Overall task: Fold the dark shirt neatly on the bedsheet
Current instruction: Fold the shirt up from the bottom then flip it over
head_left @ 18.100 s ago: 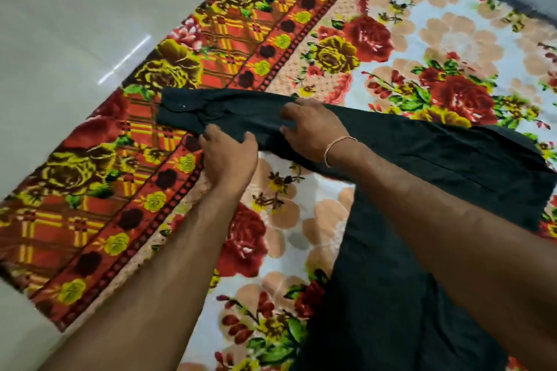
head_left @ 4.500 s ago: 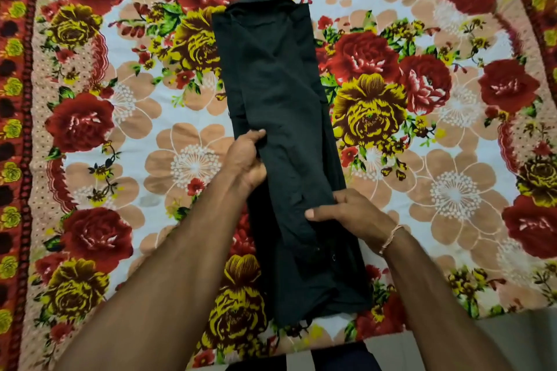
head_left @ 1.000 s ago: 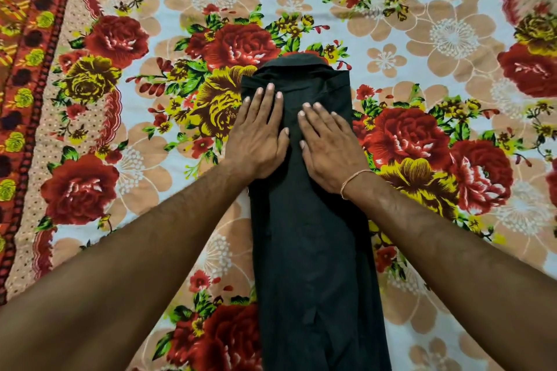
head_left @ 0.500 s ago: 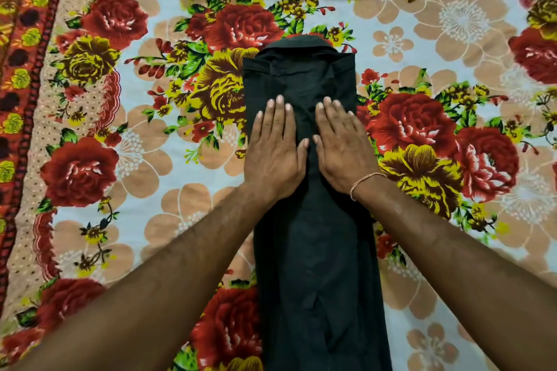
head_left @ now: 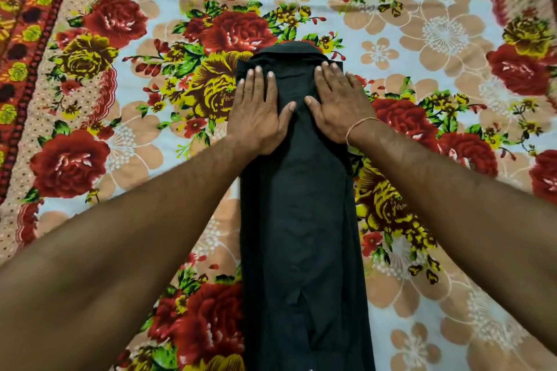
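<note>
Hands lie flat on the dark shirt (head_left: 301, 220), left hand (head_left: 259, 111) and right hand (head_left: 337, 105) side by side, fingers straight and pressing, gripping nothing. Just beyond the fingertips sits the collar end. Behind the wrists the shirt runs as a long narrow strip across the flowered bedsheet (head_left: 422, 24).

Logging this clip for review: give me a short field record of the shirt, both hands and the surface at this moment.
shirt: dark shirt folded into a long narrow strip, collar end away from the person
left hand: flat, fingers straight, pressing the shirt's far end
right hand: flat, pressing beside it; thread bracelet on wrist
surface: floral bedsheet
</note>
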